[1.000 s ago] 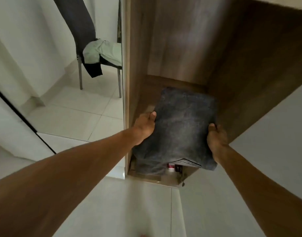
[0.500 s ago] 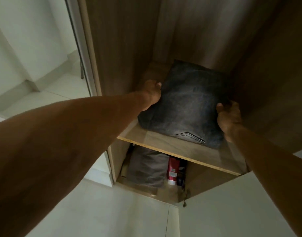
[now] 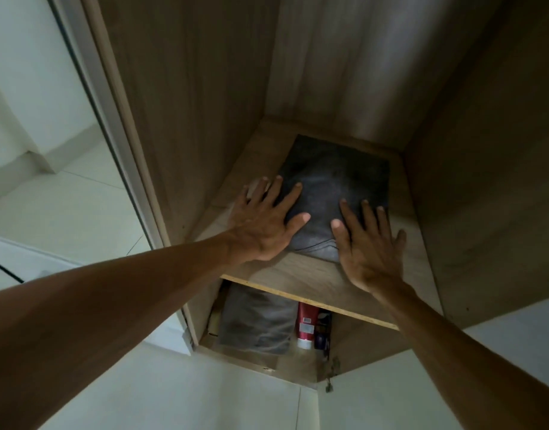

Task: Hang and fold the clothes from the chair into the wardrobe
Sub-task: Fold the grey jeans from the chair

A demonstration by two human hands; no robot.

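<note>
Grips now released: left hand [image 3: 263, 225] and right hand [image 3: 367, 246] lie flat on jeans [image 3: 338, 181], fingers spread, holding nothing. Risk: palms retreating toward 6 o'clock may drag jeans off shelf [image 3: 298, 274]

Both hands [image 3: 316, 234] have let go of the folded jeans [image 3: 335, 193], now flat on the shelf [image 3: 298, 277].

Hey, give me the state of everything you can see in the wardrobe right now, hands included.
Dark jeans: folded, lying flat on the upper shelf.
Left hand: open, fingers spread over the jeans' left edge.
Right hand: open, fingers straight on the jeans' right front corner.
Grey garment: folded, in the compartment below.
Red bottle: standing beside the grey garment.
Wardrobe: open.
</note>
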